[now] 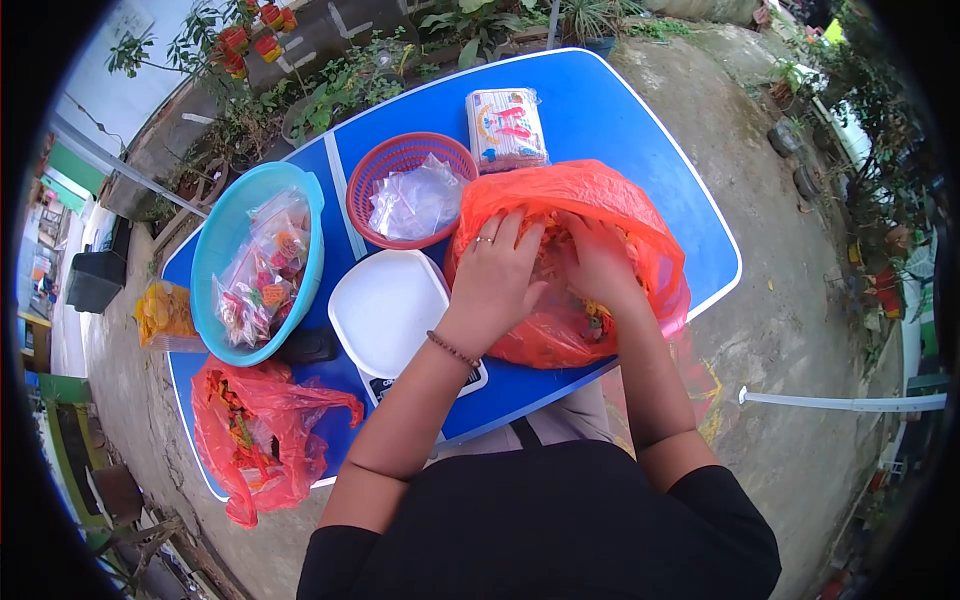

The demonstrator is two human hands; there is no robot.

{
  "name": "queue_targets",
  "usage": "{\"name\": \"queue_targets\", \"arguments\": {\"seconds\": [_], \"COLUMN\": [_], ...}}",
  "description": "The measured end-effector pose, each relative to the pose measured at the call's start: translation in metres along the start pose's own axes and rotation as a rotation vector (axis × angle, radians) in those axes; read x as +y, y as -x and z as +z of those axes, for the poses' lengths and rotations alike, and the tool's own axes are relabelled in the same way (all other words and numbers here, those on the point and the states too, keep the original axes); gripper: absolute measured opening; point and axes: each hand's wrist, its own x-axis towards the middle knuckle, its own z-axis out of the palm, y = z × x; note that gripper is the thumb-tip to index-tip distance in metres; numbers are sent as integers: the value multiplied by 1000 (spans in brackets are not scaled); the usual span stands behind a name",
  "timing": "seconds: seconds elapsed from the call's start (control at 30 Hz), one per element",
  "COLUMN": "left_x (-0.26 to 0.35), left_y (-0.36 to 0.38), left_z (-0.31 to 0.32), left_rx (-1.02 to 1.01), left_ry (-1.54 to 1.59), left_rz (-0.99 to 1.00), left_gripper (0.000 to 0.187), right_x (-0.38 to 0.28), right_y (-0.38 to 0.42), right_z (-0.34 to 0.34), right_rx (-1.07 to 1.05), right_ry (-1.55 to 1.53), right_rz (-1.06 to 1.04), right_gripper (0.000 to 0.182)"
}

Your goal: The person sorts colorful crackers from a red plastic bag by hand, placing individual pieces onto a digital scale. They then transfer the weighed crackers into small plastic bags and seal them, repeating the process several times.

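Observation:
A large orange-red plastic bag (640,215) lies with its mouth open on the blue table, filled with small colourful wrapped pieces (597,325) whose kind I cannot make out. My left hand (502,268), with a ring on one finger, rests at the bag's left side, its fingers spread and stretched toward the opening. Inside the mouth is my right hand (600,262), its fingertips hidden among the contents and the plastic. Just left of my left forearm stands a white kitchen scale (388,305) with nothing on its pan.
Behind the scale, a red basket (358,205) holds clear plastic bags (412,200). A turquoise basin (205,270) contains filled clear packets (265,275). A smaller red bag (265,440) lies at the near left corner. A wrapped printed pack (507,128) sits at the back of the blue table (640,120).

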Motion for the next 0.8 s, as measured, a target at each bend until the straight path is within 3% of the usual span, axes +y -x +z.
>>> {"name": "queue_targets", "arguments": {"seconds": [0.17, 0.23, 0.43, 0.53, 0.67, 0.8], "left_x": [-19, -23, -26, -23, -12, -11], "left_y": [-19, -21, -13, -3, 9, 24], "left_z": [8, 2, -6, -4, -5, 0], "left_rx": [102, 81, 12, -101, -195, -171], "left_ry": [-244, -206, -92, -42, -76, -128], "left_rz": [50, 18, 39, 32, 8, 8], "left_gripper": [69, 63, 42, 32, 31, 35], "right_x": [-17, -25, -54, -53, -28, -24], "right_y": [10, 17, 38, 36, 26, 24], "right_z": [15, 10, -39, -64, -59, -47], "right_rx": [-96, -227, -340, -426, -320, -262], "right_ry": [-69, -228, -441, -509, -267, -252], "right_rz": [-50, -37, -72, 20, 156, 135], "right_gripper": [45, 42, 34, 28, 22, 24]}}
